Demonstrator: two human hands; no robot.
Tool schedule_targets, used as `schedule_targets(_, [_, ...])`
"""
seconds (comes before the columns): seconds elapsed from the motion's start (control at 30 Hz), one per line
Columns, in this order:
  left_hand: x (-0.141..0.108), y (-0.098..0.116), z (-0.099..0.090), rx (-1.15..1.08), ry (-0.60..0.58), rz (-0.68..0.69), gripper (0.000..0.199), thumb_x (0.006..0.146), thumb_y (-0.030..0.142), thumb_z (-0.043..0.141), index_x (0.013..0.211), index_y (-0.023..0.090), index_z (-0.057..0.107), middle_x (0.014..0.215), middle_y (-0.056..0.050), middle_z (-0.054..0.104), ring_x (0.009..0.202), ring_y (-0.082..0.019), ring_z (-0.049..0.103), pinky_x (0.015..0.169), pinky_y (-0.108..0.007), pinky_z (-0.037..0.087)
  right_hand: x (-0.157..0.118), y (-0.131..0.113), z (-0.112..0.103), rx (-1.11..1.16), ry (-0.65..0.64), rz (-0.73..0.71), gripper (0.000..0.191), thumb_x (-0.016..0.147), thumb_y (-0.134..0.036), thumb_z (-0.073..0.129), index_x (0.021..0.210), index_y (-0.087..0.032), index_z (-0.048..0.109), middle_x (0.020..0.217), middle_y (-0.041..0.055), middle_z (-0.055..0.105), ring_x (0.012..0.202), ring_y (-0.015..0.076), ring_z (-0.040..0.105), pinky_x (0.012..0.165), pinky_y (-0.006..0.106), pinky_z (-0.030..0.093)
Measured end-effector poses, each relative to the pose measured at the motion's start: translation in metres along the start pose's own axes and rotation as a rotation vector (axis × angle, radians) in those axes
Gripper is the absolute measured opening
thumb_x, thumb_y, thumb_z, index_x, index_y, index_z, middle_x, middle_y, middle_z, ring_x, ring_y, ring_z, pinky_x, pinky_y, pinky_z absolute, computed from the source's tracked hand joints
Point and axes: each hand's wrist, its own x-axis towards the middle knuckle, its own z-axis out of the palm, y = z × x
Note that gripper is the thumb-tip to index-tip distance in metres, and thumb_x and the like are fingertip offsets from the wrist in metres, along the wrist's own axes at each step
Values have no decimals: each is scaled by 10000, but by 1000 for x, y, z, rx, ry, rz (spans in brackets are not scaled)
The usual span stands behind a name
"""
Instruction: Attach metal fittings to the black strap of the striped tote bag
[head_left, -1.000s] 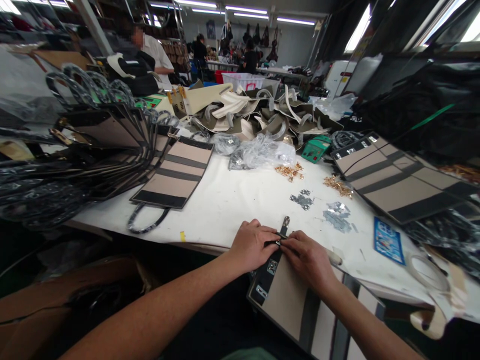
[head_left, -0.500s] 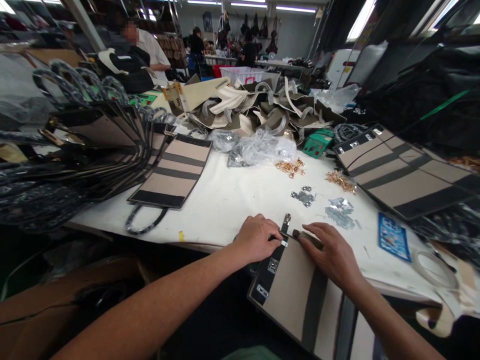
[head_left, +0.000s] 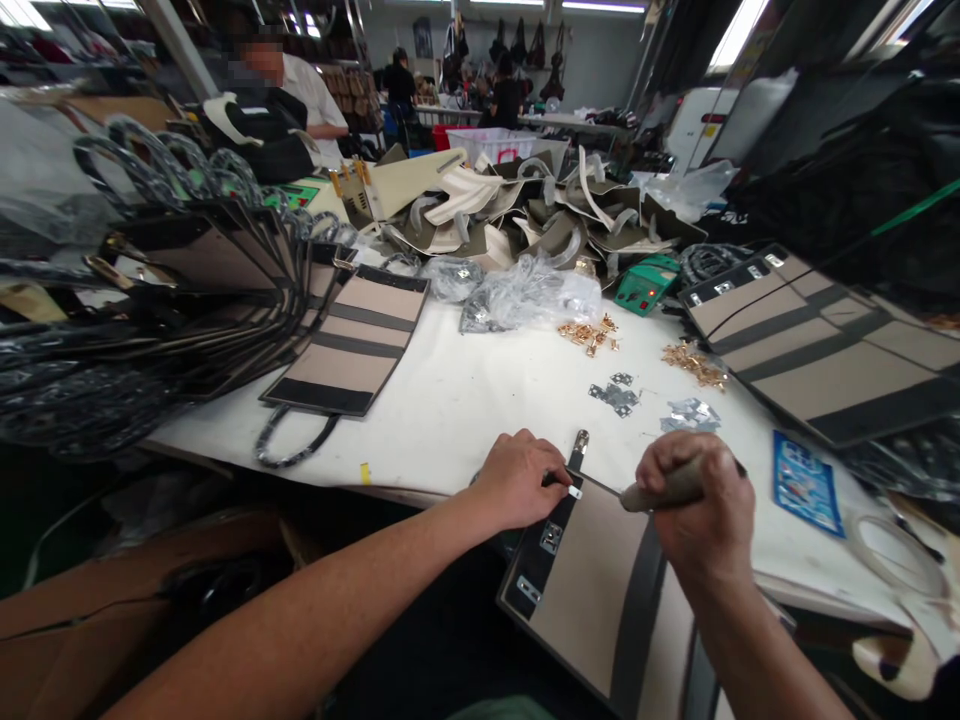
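A beige bag panel with dark bands lies at the table's near edge, reaching toward me. Metal plates sit along its dark end strip, among them a square one and a long one. At the strip's far corner my left hand is closed, its fingertips pinching a small silver metal plate. Beyond it a short tab with a metal fitting sticks out. My right hand is wrapped round a thick grey-brown tool handle, raised over the panel; its exact kind is unclear.
Piles of gold fittings and grey metal plates lie on the white table. Stacked bag pieces stand left, more panels right. A green box, blue packet and tape roll are nearby.
My right hand has lifted off the panel and moved right, its fingers now closed round the tool handle. My left hand stays at the panel's corner. The view has shifted slightly.
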Motion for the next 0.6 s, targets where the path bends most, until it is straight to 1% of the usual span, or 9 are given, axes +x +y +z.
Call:
schedule_targets(0.07, [1, 0, -1, -6, -4, -6, 89, 820, 259, 727, 835, 310, 797, 1079, 58, 778, 991, -231, 637, 908, -422, 476, -3, -3, 13, 105, 8, -15, 354, 913, -395, 689, 704, -216, 466, 651, -55, 426, 493, 102, 426, 487, 245, 352])
schedule_targets(0.1, [2, 0, -1, -11, -6, -14, 85, 814, 260, 730, 826, 313, 796, 1079, 68, 777, 996, -228, 638, 916, -420, 477, -5, -3, 18, 162, -3, 14, 360, 899, -346, 712, 682, -209, 459, 632, -62, 421, 483, 96, 426, 480, 236, 344])
schedule_targets(0.2, [5, -1, -2, -27, -33, -33, 96, 812, 269, 726, 835, 321, 804, 1078, 78, 777, 1021, -225, 640, 913, -393, 481, -7, 7, 25, 313, -2, 126, 360, 892, -338, 708, 665, -202, 463, 614, -72, 416, 457, 80, 416, 456, 223, 331])
schedule_targets(0.33, [9, -2, -5, -39, -76, -42, 105, 818, 303, 719, 854, 331, 814, 1073, 74, 779, 1051, -226, 639, 924, -365, 474, -8, 28, 29, 418, 70, 147, 356, 866, -325, 715, 652, -201, 458, 604, -73, 422, 447, 76, 411, 445, 227, 338])
schedule_targets(0.47, [9, -3, -6, -56, -98, -63, 96, 820, 318, 725, 854, 337, 813, 1088, 69, 776, 1082, -232, 636, 962, -372, 463, -10, 38, 31, 451, 83, 129, 349, 865, -317, 700, 647, -202, 453, 602, -73, 421, 436, 75, 408, 436, 230, 327])
schedule_targets(0.53, [9, -3, -6, -62, -100, -64, 90, 813, 308, 735, 852, 333, 812, 1089, 63, 776, 1086, -234, 637, 974, -373, 458, -11, 39, 33, 432, 57, 117, 349, 880, -320, 687, 648, -204, 454, 596, -73, 415, 438, 78, 410, 436, 233, 317])
schedule_targets(0.6, [9, -2, -6, -77, -90, -68, 81, 798, 298, 753, 842, 331, 811, 1072, 65, 777, 1067, -226, 642, 974, -362, 459, -13, 40, 35, 346, 10, 89, 341, 898, -325, 679, 655, -210, 469, 591, -67, 426, 449, 90, 424, 442, 245, 325])
